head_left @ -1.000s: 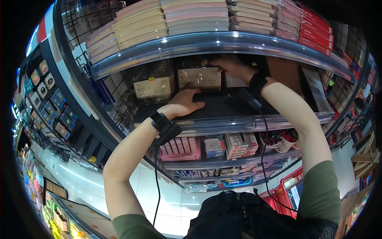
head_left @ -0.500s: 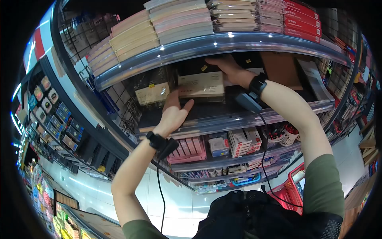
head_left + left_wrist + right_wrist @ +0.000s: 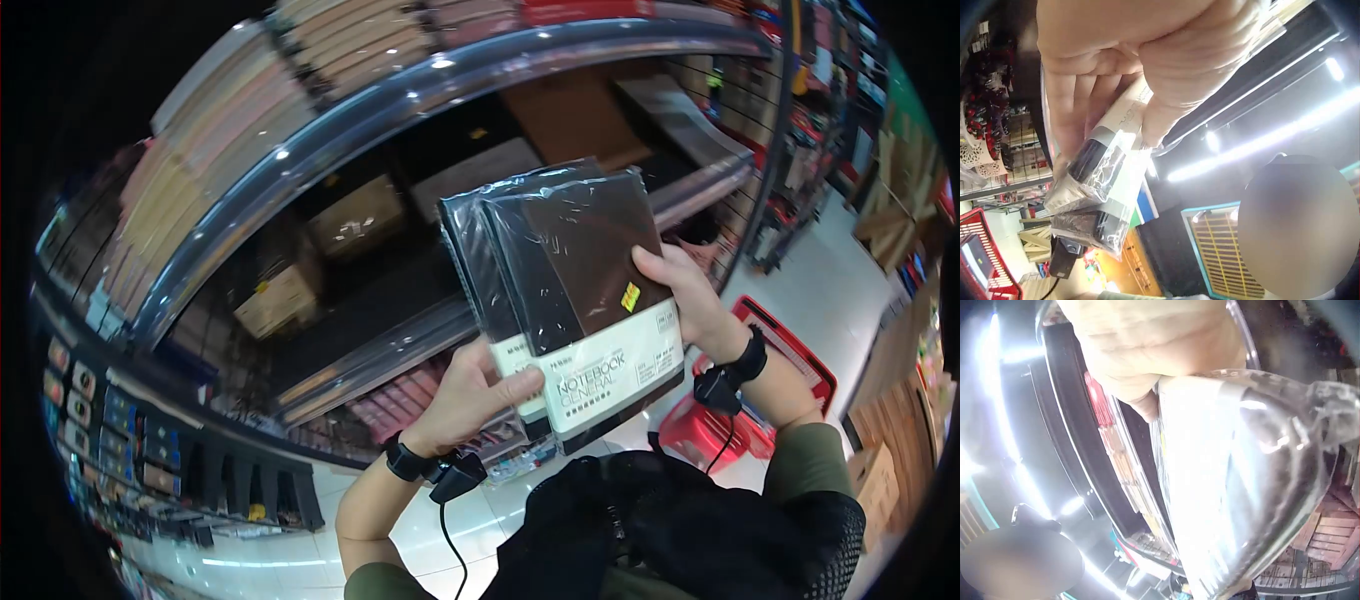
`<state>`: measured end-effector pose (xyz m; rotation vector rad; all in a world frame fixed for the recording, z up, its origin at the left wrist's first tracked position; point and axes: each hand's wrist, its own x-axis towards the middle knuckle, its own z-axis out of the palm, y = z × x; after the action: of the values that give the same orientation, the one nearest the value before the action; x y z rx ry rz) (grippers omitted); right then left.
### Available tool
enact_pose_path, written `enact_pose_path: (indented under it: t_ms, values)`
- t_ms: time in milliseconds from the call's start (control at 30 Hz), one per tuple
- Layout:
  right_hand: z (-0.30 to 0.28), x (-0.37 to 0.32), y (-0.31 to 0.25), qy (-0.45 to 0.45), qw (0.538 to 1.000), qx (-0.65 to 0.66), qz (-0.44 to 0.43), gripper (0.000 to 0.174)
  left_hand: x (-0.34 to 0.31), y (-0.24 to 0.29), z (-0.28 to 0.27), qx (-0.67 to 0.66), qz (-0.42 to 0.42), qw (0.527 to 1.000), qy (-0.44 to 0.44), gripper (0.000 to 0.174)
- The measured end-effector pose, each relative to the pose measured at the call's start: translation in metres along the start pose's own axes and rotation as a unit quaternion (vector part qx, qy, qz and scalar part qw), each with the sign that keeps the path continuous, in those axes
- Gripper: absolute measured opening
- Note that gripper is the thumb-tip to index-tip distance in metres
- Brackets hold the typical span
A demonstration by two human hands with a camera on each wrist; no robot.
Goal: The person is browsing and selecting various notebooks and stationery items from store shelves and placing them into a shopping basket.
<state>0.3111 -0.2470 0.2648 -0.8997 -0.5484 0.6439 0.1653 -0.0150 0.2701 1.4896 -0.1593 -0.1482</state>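
Two dark notebooks in clear wrap, each with a pale band, are held off the shelf. The front notebook (image 3: 590, 270) overlaps the rear notebook (image 3: 478, 262). My left hand (image 3: 470, 395) grips their lower left edges, thumb over the band. At the front one's right edge, my right hand (image 3: 692, 300) pinches with the thumb on the cover, by a yellow sticker (image 3: 630, 297). In the left wrist view both wrapped ends (image 3: 1100, 169) lie against the left hand (image 3: 1147, 50). The right wrist view has the right hand (image 3: 1160, 344) on a wrapped notebook (image 3: 1210, 462).
Behind the notebooks is a dark shelf (image 3: 380, 290) with packs in pale bands (image 3: 355, 215). Stacked pastel books (image 3: 215, 130) fill the shelf above. A red basket (image 3: 790, 350) stands low at the right, and a hanging display (image 3: 120, 420) is at the left.
Both hands have come out of the shelf and now hold two notebooks in front of the body. The head view has turned to the right and tilted.
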Motion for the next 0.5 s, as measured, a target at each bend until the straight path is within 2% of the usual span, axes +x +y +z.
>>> enact_pose_path:
  t_ms: [67, 200, 300, 433, 500]
  values:
    - [-0.024, -0.035, 0.005, 0.054, 0.997, 0.019, -0.048, 0.037, 0.017, -0.015, 0.011, 0.065, -0.042, 0.996, -0.038, 0.043]
    - [-0.072, -0.093, 0.009, 0.137, 0.984, 0.04, -0.11, 0.038, 0.054, -0.025, 0.055, 0.023, -0.001, 0.992, -0.125, 0.043]
    - [-0.097, -0.127, 0.003, 0.179, 0.97, 0.07, -0.15, 0.037, 0.084, -0.036, 0.083, 0.023, -0.047, 0.985, -0.166, 0.044]
    - [-0.132, -0.163, -0.004, 0.259, 0.944, 0.1, -0.176, 0.037, 0.124, -0.061, 0.123, -0.007, -0.082, 0.975, -0.204, 0.041]
    - [-0.152, -0.182, -0.01, 0.276, 0.944, 0.084, -0.159, 0.045, 0.144, -0.075, 0.147, -0.01, -0.101, 0.97, -0.221, 0.041]
